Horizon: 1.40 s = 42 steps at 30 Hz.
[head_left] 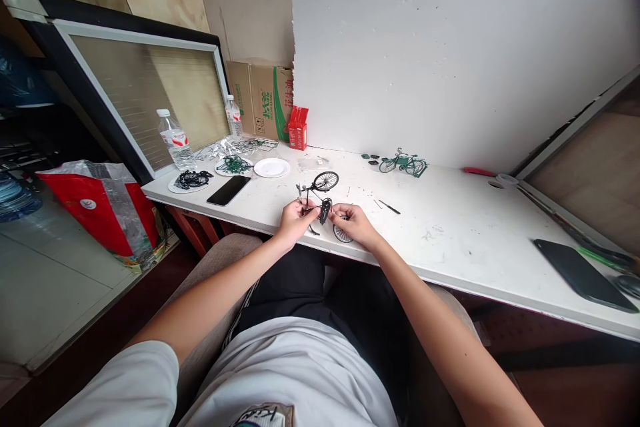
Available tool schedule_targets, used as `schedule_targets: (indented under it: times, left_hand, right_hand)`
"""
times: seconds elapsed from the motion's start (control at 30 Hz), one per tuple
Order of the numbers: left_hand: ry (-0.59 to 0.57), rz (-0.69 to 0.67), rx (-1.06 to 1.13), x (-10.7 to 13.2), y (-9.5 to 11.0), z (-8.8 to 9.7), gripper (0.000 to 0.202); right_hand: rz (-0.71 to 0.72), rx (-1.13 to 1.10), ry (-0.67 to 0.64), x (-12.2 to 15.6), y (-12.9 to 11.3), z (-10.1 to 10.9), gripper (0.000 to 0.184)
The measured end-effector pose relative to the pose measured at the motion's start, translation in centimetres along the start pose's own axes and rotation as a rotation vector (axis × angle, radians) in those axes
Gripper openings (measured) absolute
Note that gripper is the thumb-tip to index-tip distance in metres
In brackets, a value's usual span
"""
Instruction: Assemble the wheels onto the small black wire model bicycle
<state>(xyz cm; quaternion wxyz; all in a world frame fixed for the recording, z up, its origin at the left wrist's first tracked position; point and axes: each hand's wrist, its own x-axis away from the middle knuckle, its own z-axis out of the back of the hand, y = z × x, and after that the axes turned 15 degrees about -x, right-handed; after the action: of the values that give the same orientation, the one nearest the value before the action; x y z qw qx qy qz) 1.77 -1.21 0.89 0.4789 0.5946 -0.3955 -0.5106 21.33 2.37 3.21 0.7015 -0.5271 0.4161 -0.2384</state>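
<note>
Your L hand (299, 220) & R hand (354, 222) both pinch the blk model bike (325, 209) b/w them by the white table (450, 227)'s near edge, long axis running far-to-near, near wheel (343, 234) closer to R.

A small black bicycle (325, 209) tilts near the table's (450, 227) front edge.

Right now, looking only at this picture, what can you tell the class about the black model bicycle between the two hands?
The black model bicycle looks like plastic or metal, with a thin frame, a dark crank section mid-body and spoked wheels. It is held tilted over the front part of the white table. The far wheel shows whole; the near wheel is partly hidden by the right hand. Fingers of that hand and the left hand grip it near the middle. Whether it touches the tabletop is unclear.
</note>
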Motion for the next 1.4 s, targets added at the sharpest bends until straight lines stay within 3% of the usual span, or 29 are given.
schedule_targets:
  times: [0.27,0.47,0.67,0.8,0.93,1.07,1.4]
  left_hand:
    - [0.023,-0.023,-0.035,0.0,-0.2,0.1,0.04]
    - [0.017,-0.262,-0.329,-0.4,1.3,1.2,0.023]
    - [0.091,-0.559,-0.749,-0.3,3.0,2.5,0.009]
    - [0.132,-0.697,-0.846,-0.2,2.7,2.6,0.011]
    - [0.131,-0.811,-0.917,0.0,2.7,2.5,0.015]
    - [0.113,-0.867,-0.949,0.2,2.9,2.5,0.02]
    - [0.123,-0.863,-0.999,0.6,2.6,2.5,0.016]
  right_hand:
    - [0.025,0.04,-0.018,0.0,-0.4,-0.4,0.023]
    - [0.007,0.039,0.116,0.3,-0.1,-0.6,0.034]
    - [0.336,0.388,0.327,1.1,-0.6,-1.5,0.025]
    - [0.524,0.692,0.327,1.2,-0.2,-2.1,0.027]
    - [0.597,0.808,0.361,1.0,0.8,-2.1,0.027]
    - [0.608,0.838,0.436,0.8,1.4,-2.0,0.024]
    - [0.605,0.933,0.391,0.9,1.7,-1.7,0.025]
